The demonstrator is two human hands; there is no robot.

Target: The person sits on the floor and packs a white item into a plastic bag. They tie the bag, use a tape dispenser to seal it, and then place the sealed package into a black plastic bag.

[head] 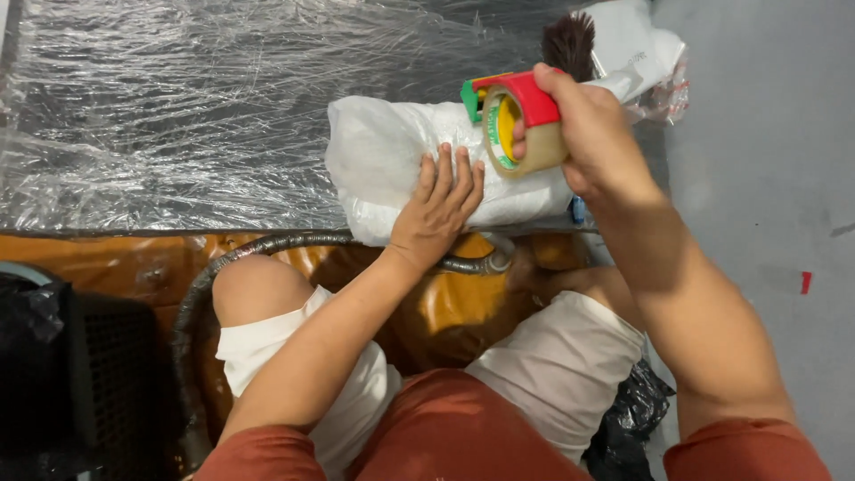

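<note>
Your right hand (592, 134) has its grip clamped on the red tape dispenser with a brown tape roll (521, 125). Below it, your left hand (438, 207) lies flat with open fingers on the white plastic-wrapped bundle (392, 156), on the film-covered worktop (178, 116).

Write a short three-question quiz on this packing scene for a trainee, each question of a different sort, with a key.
1. True or false: the left hand lies flat on the white wrapped parcel.
2. Multiple choice: what does the right hand hold? A. a pair of scissors B. a tape dispenser with a red top and a roll of clear tape C. a brush
3. Fill in: the surface under the parcel is covered with clear plastic ______.

Key:
1. True; the fingers are spread on it.
2. B, the tape dispenser, held at the parcel's right end.
3. Wrap; the plastic wrap is wrinkled and shiny.
</note>
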